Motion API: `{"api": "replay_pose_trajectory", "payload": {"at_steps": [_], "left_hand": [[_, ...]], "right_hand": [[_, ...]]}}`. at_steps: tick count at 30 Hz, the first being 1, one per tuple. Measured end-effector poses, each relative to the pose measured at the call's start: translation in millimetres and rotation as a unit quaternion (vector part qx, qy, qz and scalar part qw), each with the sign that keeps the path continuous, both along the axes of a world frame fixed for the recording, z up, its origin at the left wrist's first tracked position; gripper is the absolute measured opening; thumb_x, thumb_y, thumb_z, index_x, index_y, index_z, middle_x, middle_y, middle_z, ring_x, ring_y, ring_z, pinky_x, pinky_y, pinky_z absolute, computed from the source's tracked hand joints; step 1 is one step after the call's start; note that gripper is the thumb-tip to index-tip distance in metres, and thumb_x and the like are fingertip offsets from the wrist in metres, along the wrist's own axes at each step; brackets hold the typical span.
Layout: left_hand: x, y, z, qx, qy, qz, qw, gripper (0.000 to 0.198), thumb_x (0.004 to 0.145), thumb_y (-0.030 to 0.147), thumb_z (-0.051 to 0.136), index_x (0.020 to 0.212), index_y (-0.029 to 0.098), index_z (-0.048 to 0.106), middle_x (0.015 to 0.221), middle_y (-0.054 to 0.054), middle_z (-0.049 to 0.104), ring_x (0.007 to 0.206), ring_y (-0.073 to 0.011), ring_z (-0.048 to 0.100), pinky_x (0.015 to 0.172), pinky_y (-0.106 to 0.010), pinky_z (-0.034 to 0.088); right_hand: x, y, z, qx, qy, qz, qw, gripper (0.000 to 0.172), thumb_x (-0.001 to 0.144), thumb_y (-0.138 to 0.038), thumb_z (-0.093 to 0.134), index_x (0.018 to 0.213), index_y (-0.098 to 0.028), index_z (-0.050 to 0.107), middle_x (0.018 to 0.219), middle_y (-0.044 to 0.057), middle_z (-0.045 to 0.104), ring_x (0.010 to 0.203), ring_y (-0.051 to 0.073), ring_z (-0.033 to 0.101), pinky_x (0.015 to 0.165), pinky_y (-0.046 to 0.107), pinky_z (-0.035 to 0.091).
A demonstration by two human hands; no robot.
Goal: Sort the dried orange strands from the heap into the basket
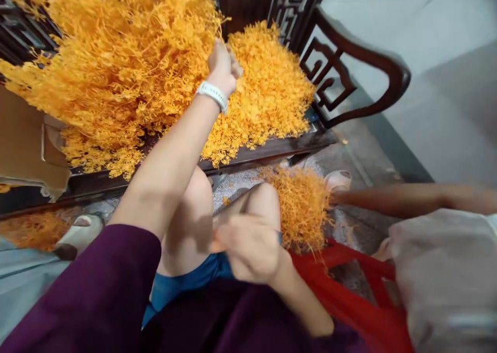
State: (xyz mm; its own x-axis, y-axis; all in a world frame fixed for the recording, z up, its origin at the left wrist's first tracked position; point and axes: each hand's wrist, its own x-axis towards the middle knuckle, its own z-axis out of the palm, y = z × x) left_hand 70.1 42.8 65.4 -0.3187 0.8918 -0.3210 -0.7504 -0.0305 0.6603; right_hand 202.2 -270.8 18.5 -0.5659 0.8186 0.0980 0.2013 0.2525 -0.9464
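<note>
My left hand (222,65), with a white band at the wrist, reaches up into a big heap of orange sprigs (120,58) on a dark wooden bench (272,148); its fingers are curled on some of the sprigs. My right hand (248,247) rests low by my knee, blurred, fingers closed round the stems of a smaller orange bunch (303,205) that fans out to the right. A second orange pile (267,89) lies on the bench right of my left hand.
The bench's carved armrest (361,53) curves at the right. Cardboard (27,146) leans at the left. A red plastic stool (349,296) stands beside me. Another person's arm (411,197) reaches in from the right. Slippers (79,234) rest on the floor.
</note>
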Motion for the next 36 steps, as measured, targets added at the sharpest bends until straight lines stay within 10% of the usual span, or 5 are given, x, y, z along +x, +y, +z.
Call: {"api": "replay_pose_trajectory", "payload": {"at_steps": [6,10,15,25,36], "left_hand": [[-32.5,-13.3,-1.3,0.080,-0.075,-0.072,0.991,0.038,0.108,0.028,0.041,0.071,0.023,0.038,0.053,0.008,0.012,0.040,-0.0075,0.010,0.044,-0.026,0.007],[-50.0,-27.0,15.3,0.122,-0.079,-0.095,0.985,0.042,0.107,0.042,0.051,0.069,0.024,0.045,0.048,0.007,0.016,0.040,-0.0102,0.010,0.043,-0.028,0.009],[-57.9,-47.4,38.4,0.098,-0.112,-0.105,0.983,0.044,0.104,0.060,0.049,0.076,0.026,0.056,0.046,0.006,0.019,0.038,-0.0123,0.018,0.040,-0.029,0.010],[29.0,-87.8,52.4,0.095,-0.045,-0.344,0.933,0.050,0.110,0.049,0.040,0.071,0.018,0.050,0.047,0.010,0.014,0.035,-0.0044,0.009,0.035,-0.018,0.008],[20.9,-75.4,48.0,0.091,-0.059,-0.249,0.963,0.044,0.107,0.049,0.051,0.075,0.019,0.051,0.047,0.010,0.017,0.033,-0.0048,0.015,0.034,-0.019,0.012]], "right_hand": [[31.1,43.4,34.1,0.017,-0.124,0.447,0.886,0.031,0.105,-0.035,0.061,0.079,-0.023,0.073,0.070,0.001,0.069,0.064,0.013,0.063,0.063,0.024,0.050],[51.6,142.3,53.9,0.044,0.086,0.136,0.986,0.064,0.096,-0.075,0.049,0.079,-0.019,0.075,0.073,0.003,0.069,0.067,0.012,0.065,0.061,0.023,0.057],[51.9,228.8,40.1,0.110,0.101,-0.241,0.959,0.073,0.106,-0.073,0.023,0.127,-0.021,0.070,0.121,0.010,0.070,0.096,0.013,0.071,0.077,0.025,0.057],[50.1,191.6,7.5,0.122,0.149,-0.240,0.951,0.049,0.097,-0.071,0.059,0.091,-0.022,0.060,0.069,-0.003,0.049,0.059,0.010,0.044,0.056,0.026,0.039],[82.8,119.0,26.4,0.173,0.163,-0.209,0.949,0.026,0.106,-0.044,0.060,0.090,-0.024,0.061,0.066,-0.003,0.050,0.055,0.011,0.046,0.056,0.031,0.036]]}}
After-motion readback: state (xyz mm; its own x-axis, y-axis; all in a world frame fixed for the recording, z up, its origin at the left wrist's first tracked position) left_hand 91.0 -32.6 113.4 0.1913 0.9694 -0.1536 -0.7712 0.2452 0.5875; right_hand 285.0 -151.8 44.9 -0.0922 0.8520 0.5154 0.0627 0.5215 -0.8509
